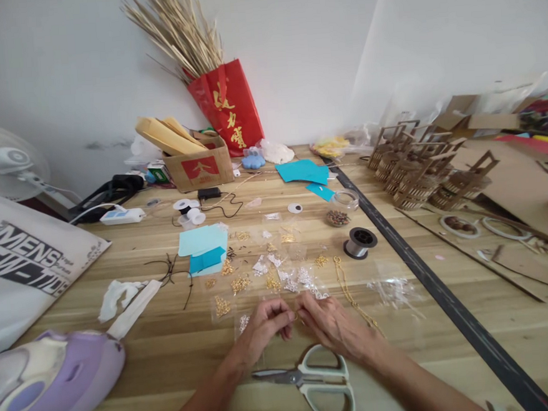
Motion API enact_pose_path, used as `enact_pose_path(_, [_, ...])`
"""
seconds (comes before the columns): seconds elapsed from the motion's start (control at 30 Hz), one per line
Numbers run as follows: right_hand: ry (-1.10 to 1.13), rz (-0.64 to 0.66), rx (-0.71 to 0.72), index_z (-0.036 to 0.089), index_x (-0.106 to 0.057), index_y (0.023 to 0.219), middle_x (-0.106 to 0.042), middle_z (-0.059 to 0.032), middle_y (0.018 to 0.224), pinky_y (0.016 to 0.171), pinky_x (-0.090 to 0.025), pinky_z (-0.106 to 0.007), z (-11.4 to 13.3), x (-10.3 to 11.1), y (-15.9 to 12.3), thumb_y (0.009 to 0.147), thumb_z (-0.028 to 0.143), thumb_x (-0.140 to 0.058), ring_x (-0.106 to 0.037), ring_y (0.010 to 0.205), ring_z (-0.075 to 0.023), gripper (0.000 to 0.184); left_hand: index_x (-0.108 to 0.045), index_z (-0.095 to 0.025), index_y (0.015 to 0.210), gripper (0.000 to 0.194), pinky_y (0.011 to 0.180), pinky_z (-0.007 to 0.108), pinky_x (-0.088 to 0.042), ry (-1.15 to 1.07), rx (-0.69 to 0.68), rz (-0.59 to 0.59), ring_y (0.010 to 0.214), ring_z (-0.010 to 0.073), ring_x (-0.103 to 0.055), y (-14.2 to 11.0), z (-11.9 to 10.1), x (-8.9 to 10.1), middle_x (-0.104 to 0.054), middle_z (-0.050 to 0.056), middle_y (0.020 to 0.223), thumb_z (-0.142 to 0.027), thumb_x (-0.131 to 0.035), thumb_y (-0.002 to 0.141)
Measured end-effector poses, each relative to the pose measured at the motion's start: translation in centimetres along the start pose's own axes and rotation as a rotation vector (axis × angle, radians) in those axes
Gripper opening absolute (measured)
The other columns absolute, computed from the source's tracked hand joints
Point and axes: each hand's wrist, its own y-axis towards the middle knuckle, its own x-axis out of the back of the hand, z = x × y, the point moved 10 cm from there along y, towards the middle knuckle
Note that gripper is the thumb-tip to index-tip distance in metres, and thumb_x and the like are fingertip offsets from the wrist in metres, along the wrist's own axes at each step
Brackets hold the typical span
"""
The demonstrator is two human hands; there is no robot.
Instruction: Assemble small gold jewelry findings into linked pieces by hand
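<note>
My left hand (269, 321) and my right hand (323, 320) meet fingertip to fingertip over the wooden table. Both are closed in a pinch, and whatever lies between the fingers is too small to name. Just beyond them lie small plastic bags of silver-coloured findings (303, 277) and gold-coloured findings (240, 284). A gold chain (350, 294) stretches out beside my right hand. Below the hands, scissors with pale handles (325, 371) rest with their blades to the left.
A wire spool (361, 242) and a bag of brown beads (338, 218) are farther right. Blue paper (206, 259) lies left. A purple-and-white appliance (61, 380) stands front left, bamboo baskets (412, 171) back right. A dark strip (414, 264) crosses the table.
</note>
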Motion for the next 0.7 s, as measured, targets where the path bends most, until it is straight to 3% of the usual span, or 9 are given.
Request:
enact_pose_path(0.27, [0.057, -0.044, -0.018, 0.019, -0.041, 0.089, -0.057, 0.0021, 0.063, 0.052, -0.030, -0.023, -0.17, 0.26, 0.02, 0.092, 0.012, -0.032, -0.050, 0.048, -0.0128, 0.012, -0.055, -0.014, 0.060, 0.031, 0.052, 0.024, -0.039, 0.021, 0.054, 0.012, 0.049, 0.0109, -0.048, 0.04, 0.84, -0.17, -0.052, -0.003, 0.051, -0.041, -0.068, 0.068])
enact_pose_path(0.53, [0.137, -0.102, -0.097, 0.019, -0.043, 0.090, -0.056, 0.0019, 0.064, 0.046, -0.028, -0.022, -0.88, 0.25, 0.02, 0.094, 0.014, -0.030, -0.045, 0.045, -0.0114, 0.015, -0.056, -0.014, 0.064, 0.035, 0.052, 0.024, -0.040, 0.058, 0.017, -0.008, 0.050, 0.0114, -0.049, 0.17, 0.80, 0.07, -0.053, -0.002, 0.053, -0.046, -0.067, 0.068])
enact_pose_path(0.7, [-0.019, -0.161, -0.010, 0.017, -0.050, 0.093, -0.060, -0.0039, 0.078, 0.052, -0.037, -0.021, -0.53, 0.14, -0.53, 0.095, 0.014, -0.030, -0.052, 0.056, -0.0120, 0.021, -0.057, -0.013, 0.064, 0.038, 0.053, 0.025, -0.040, 0.068, -0.003, -0.023, 0.050, 0.0113, -0.049, 0.21, 0.57, 0.25, -0.054, -0.002, 0.053, -0.049, -0.067, 0.068])
